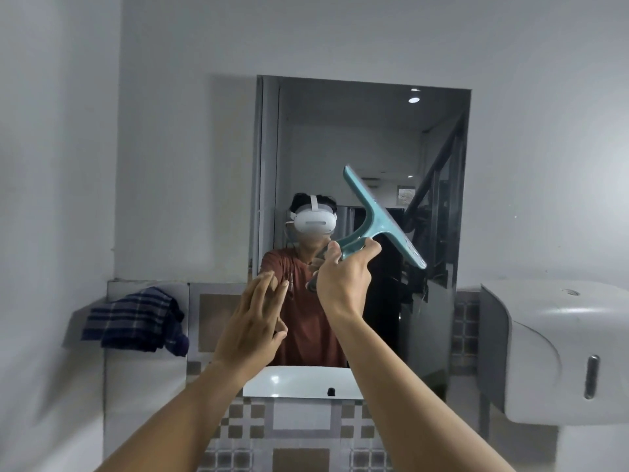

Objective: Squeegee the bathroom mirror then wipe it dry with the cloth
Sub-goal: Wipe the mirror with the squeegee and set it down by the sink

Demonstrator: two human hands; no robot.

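A rectangular bathroom mirror hangs on the white wall straight ahead. My right hand grips the handle of a teal squeegee, raised in front of the mirror's middle; its blade slants from upper left to lower right. My left hand is lifted beside it at the mirror's lower left, fingers spread, holding nothing. A dark blue plaid cloth lies bunched on a ledge to the left of the mirror. The mirror reflects a person wearing a white headset.
A white sink sits below the mirror. A large white wall dispenser juts out at the right. Checkered tiles cover the wall under the ledge. A plain wall closes in on the left.
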